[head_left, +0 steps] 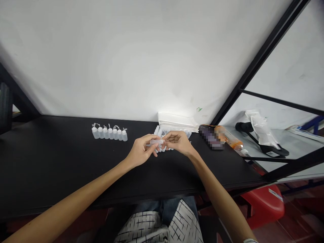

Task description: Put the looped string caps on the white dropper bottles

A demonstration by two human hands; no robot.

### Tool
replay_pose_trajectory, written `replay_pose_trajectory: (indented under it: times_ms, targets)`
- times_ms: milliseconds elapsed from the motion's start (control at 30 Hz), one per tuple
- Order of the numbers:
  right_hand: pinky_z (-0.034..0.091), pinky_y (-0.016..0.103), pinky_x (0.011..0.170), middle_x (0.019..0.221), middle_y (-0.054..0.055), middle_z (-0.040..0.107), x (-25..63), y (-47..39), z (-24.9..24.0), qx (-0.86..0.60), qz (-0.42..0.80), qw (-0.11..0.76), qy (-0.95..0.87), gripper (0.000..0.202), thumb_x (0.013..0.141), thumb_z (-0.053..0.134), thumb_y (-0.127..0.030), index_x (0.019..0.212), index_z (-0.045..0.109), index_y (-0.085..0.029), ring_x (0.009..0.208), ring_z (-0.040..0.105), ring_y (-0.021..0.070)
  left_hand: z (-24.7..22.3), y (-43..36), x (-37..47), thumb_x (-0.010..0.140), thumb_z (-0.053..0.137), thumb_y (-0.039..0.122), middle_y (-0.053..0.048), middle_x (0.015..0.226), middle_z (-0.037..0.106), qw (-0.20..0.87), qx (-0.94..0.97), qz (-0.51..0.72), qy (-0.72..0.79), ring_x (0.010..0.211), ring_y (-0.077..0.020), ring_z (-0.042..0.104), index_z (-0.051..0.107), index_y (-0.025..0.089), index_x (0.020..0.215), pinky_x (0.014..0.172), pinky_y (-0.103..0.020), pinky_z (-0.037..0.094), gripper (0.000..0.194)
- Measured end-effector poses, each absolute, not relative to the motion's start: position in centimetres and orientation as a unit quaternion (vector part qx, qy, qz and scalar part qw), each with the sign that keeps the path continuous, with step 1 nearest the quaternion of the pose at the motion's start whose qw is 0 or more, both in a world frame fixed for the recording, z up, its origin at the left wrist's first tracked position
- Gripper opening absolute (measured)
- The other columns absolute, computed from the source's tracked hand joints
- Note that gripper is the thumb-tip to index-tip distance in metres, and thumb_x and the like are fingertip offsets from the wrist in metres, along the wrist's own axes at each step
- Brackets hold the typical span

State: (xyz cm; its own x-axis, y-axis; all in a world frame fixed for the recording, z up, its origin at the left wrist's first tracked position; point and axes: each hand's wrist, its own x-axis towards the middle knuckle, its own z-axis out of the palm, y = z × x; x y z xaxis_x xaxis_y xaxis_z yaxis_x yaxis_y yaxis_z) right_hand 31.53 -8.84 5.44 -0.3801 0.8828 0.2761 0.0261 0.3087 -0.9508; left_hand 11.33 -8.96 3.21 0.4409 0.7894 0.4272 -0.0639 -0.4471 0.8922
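Observation:
Above the middle of the black table, my left hand (141, 148) is closed around the body of a small translucent squeeze bottle (155, 142), which lies tilted nearly on its side. My right hand (178, 141) pinches at the cap end of this same bottle, fingers curled; the exact grip of its fingertips is too small to make out. Behind and below both hands sits a cluster of similar bottles (162, 149), partly hidden by them. Off to the left stands an upright row of several small bottles (109, 133) with caps and thin strap loops.
A stack of white paper or bags (177, 120) rests against the wall behind my hands. On the right lie a blurred dark object (212, 137) and an orange-labelled bottle (230, 139). A black frame (240, 87) borders the table; a red stool (265, 206) stands below.

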Motion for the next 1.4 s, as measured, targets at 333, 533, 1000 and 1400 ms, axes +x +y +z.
replay_pose_trajectory:
  times_ms: [333, 533, 1000, 1400]
  targets:
    - [0.057, 0.029, 0.059, 0.069, 0.003, 0.07, 31.61, -8.99, 5.64, -0.323, 0.508, 0.427, -0.675, 0.029, 0.066, 0.084, -0.027, 0.084, 0.067, -0.013, 0.062, 0.068, 0.0159, 3.38, -9.11, 11.42, 0.092, 0.056, 0.034, -0.008, 0.095, 0.062, 0.437, 0.728, 0.47, 0.244, 0.068, -0.0145, 0.068, 0.068, 0.011, 0.11, 0.064, -0.033, 0.065, 0.031]
    - [0.058, 0.031, 0.06, 0.066, 0.005, 0.071, 31.64, -9.39, 6.2, -0.328, 0.491, 0.427, -0.685, 0.028, 0.074, 0.079, -0.035, 0.086, 0.07, -0.011, 0.061, 0.07, 0.0181, 3.22, -9.05, 11.38, 0.093, 0.054, 0.034, -0.01, 0.103, 0.063, 0.398, 0.751, 0.465, 0.248, 0.069, -0.0143, 0.069, 0.068, 0.013, 0.111, 0.063, -0.03, 0.064, 0.031]
    - [0.056, 0.028, 0.059, 0.068, 0.004, 0.069, 31.72, -9.01, 5.67, -0.338, 0.485, 0.418, -0.69, 0.028, 0.069, 0.082, -0.031, 0.083, 0.067, -0.013, 0.063, 0.069, 0.0166, 3.08, -9.24, 11.39, 0.096, 0.049, 0.029, -0.011, 0.105, 0.062, 0.321, 0.788, 0.477, 0.219, 0.072, -0.0131, 0.068, 0.066, 0.013, 0.114, 0.068, -0.029, 0.064, 0.029]
    - [0.056, 0.029, 0.062, 0.071, 0.005, 0.071, 31.86, -9.14, 5.79, -0.351, 0.454, 0.412, -0.708, 0.028, 0.071, 0.081, -0.034, 0.084, 0.068, -0.013, 0.066, 0.07, 0.018, 2.92, -8.97, 11.33, 0.096, 0.049, 0.029, -0.011, 0.109, 0.061, 0.319, 0.797, 0.465, 0.216, 0.075, -0.0138, 0.067, 0.066, 0.015, 0.115, 0.069, -0.029, 0.063, 0.029]
